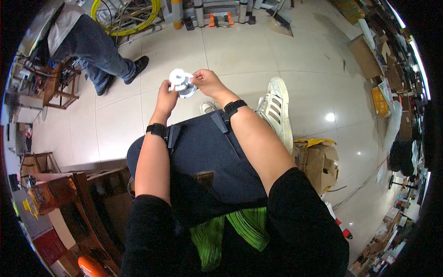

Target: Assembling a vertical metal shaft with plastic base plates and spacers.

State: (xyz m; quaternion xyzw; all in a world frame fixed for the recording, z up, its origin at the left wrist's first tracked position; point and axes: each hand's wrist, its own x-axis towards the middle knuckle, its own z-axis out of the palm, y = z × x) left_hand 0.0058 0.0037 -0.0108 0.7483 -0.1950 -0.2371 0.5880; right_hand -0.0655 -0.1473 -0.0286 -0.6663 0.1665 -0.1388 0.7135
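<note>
Out in front of me, both hands hold a white round fitting (186,89), made of a wide disc-shaped base with a smaller round part on top; I cannot tell its exact kind. My left hand (166,98) is closed on its left side, thumb up against the smaller part. The fingers of my right hand (207,82) pinch the right edge near the top. A black strap (157,130) circles my left wrist, and another band (233,108) circles the right. Beneath my forearms lies a dark, flat-topped padded surface (198,152).
A person in jeans (99,48) stands at the far left near a wooden stool (62,90). Coiled yellow cable (123,32) and a ladder (221,16) are at the back. A cardboard box (318,164) sits right of my shoe (277,106); cluttered shelves (406,106) line the right.
</note>
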